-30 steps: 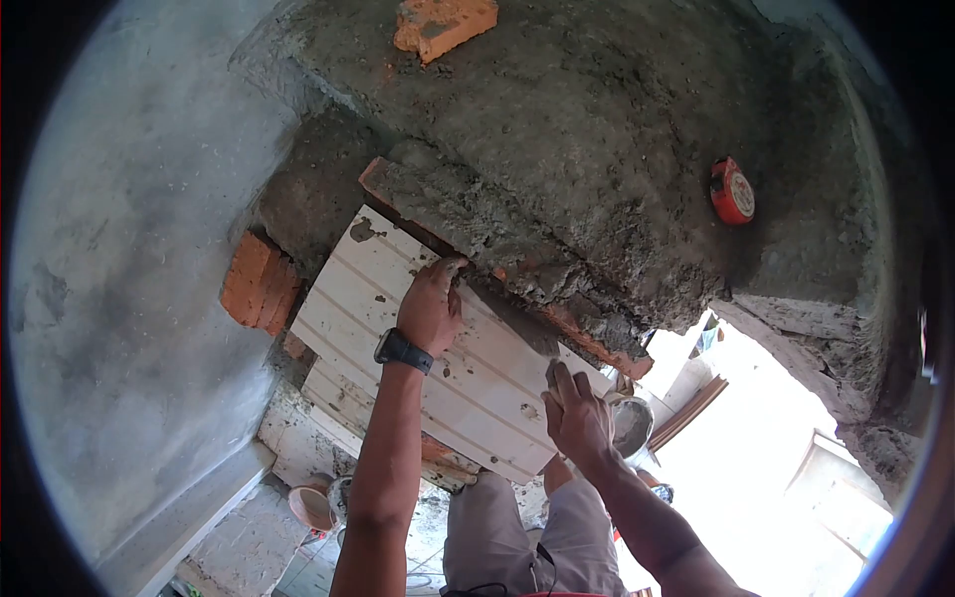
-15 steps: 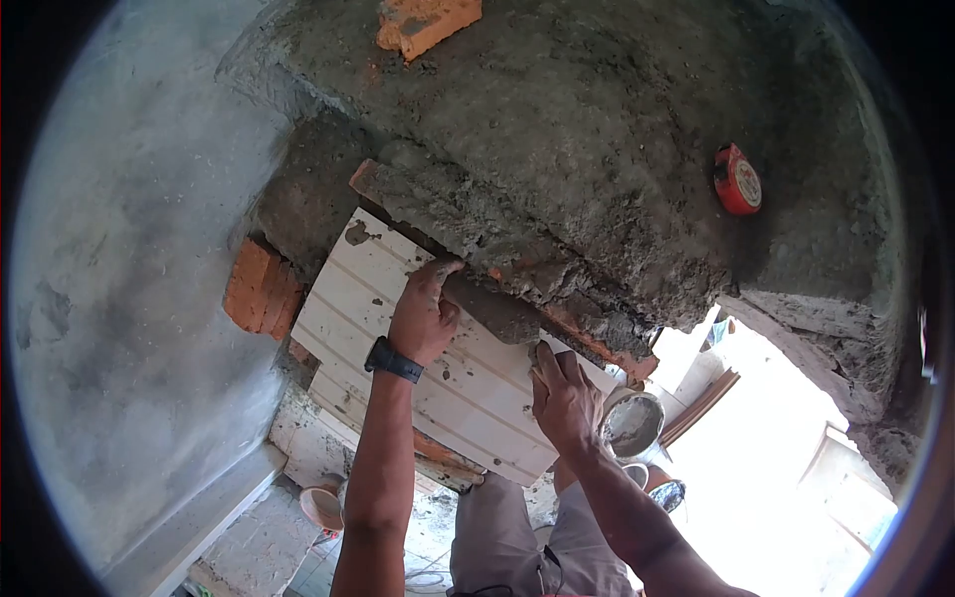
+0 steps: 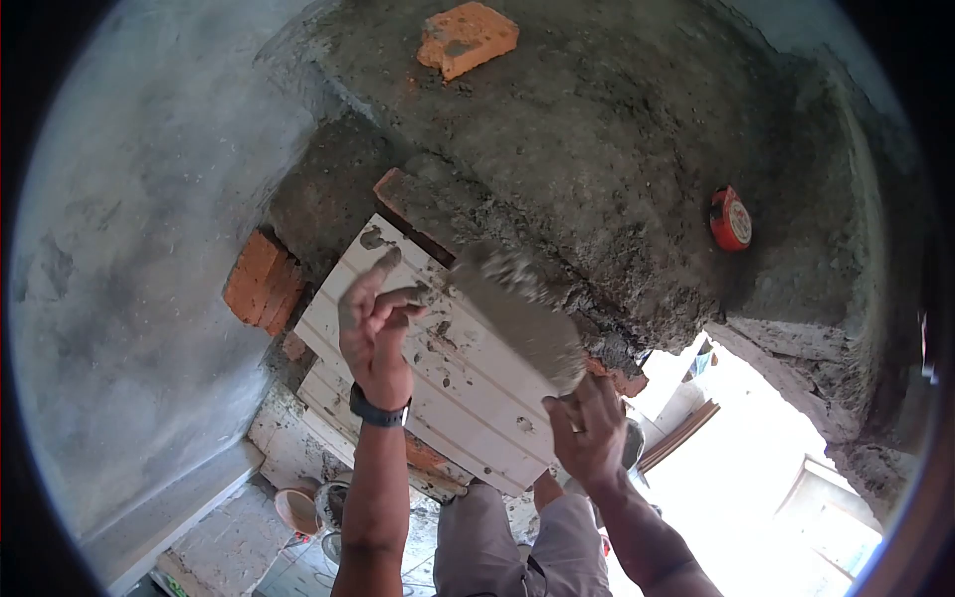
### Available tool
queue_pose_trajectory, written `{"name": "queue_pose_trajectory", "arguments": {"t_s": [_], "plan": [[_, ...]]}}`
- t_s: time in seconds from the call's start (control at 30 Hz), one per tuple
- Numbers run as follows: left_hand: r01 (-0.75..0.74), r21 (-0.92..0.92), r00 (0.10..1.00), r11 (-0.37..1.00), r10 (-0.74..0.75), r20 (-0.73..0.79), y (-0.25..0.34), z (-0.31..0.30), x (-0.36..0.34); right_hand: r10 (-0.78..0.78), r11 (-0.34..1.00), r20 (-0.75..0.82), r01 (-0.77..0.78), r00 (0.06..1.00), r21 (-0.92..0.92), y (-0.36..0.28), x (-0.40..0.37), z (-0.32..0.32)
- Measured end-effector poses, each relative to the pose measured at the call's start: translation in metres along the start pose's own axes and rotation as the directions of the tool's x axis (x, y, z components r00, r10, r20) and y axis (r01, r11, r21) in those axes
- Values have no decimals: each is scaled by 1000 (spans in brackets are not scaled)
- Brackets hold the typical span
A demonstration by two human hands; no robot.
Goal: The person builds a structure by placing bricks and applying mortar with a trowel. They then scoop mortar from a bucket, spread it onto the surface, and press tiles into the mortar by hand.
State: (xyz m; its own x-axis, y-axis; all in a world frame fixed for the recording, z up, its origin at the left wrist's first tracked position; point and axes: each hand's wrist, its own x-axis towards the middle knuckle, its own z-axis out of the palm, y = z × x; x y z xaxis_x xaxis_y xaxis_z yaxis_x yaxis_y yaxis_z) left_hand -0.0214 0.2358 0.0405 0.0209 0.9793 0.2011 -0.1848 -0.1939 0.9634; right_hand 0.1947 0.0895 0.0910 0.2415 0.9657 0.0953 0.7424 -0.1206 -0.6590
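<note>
My right hand [image 3: 589, 428] is wrapped round the near end of a trowel [image 3: 522, 323]. Its grey blade is smeared by motion and lies along the rough mortar edge, over the upper side of a white grooved panel [image 3: 468, 408]. The handle is hidden in my fingers. My left hand [image 3: 376, 323], with a dark watch [image 3: 378, 406] on the wrist, hovers over the panel's left part. Its fingers are spread and hold nothing. Wet mortar [image 3: 597, 249] covers the ledge above, and dark spatters dot the panel.
A broken orange brick [image 3: 468, 38] lies on the mortar at the top. On the right sits a red tape measure [image 3: 731, 219]. More bricks [image 3: 264, 284] jut out by the grey wall [image 3: 149, 249]. Below are buckets [image 3: 296, 509] on the floor.
My left hand has come off the trowel blade, moved left and spread its fingers. My right hand has shifted slightly right and down with the trowel. The view has tilted a little.
</note>
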Motion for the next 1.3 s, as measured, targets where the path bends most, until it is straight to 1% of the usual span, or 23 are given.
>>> {"name": "queue_pose_trajectory", "arguments": {"t_s": [0.03,0.07,0.1,0.13,0.17,0.2,0.23,0.3,0.33,0.37,0.43,0.47,0.53,0.63,0.67,0.73,0.83,0.97,1.03,1.07,1.13,1.17,1.3], "plan": [[22,-148,991,989,-41,-124,4,5,7,58,995,37,-60,998,76,-1,5,-7],[105,-171,974,980,-137,-182,-2,9,13,41,988,86,-53,995,145,10,12,-11],[99,-170,972,980,-132,-192,-14,5,15,30,988,92,-44,995,146,19,21,-14],[177,140,981,974,-163,-104,-29,1,15,15,996,95,-23,995,86,28,30,-15],[206,443,976,873,-219,-22,-43,-4,16,2,1000,92,-5,996,29,33,36,-17],[177,525,983,833,-173,-57,-51,3,17,19,999,87,-23,996,39,33,29,-21],[179,525,983,832,-170,-67,-56,2,21,10,999,92,-14,996,40,30,24,-22],[21,793,987,609,-140,81,-66,1,21,65,996,198,-77,978,52,21,3,-23],[17,824,980,566,-171,98,-63,2,25,37,999,215,-28,976,-43,21,-9,-14],[12,825,980,565,-170,103,-66,1,28,44,998,264,-28,963,-63,27,-21,-4],[-21,868,955,497,-248,165,-69,-4,31,76,990,314,-35,946,-133,33,-38,13],[-21,870,953,492,-252,165,-71,-7,32,79,991,317,-39,945,-129,36,-40,20],[-23,878,890,477,-390,235,-71,-10,39,182,975,385,-114,905,-192,38,-43,30],[6,871,881,492,-414,228,-68,-10,42,189,976,360,-136,914,-167,35,-29,44],[4,871,879,491,-417,231,-69,-12,42,190,979,348,-149,918,-142,35,-24,50],[19,794,884,607,-381,269,-75,-14,44,216,974,344,-179,914,-136,32,-10,57],[1,764,901,645,-332,280,-82,-15,41,245,968,344,-211,906,-134,29,0,67],[28,755,913,655,-324,247,-86,-16,42,297,953,339,-253,892,-168,23,4,74],[117,754,843,646,-467,269,-69,-15,46,292,953,321,-248,901,-171,17,11,81],[117,755,841,645,-468,270,-69,-16,47,285,955,305,-243,909,-168,14,15,86],[103,714,843,692,-442,306,-68,-20,49,271,960,296,-232,916,-159,10,26,95],[100,718,842,689,-443,308,-67,-21,49,252,964,284,-216,925,-152,9,28,99],[-11,735,843,678,-389,372,-49,-18,45,222,970,227,-192,948,-150,12,19,103]]}}
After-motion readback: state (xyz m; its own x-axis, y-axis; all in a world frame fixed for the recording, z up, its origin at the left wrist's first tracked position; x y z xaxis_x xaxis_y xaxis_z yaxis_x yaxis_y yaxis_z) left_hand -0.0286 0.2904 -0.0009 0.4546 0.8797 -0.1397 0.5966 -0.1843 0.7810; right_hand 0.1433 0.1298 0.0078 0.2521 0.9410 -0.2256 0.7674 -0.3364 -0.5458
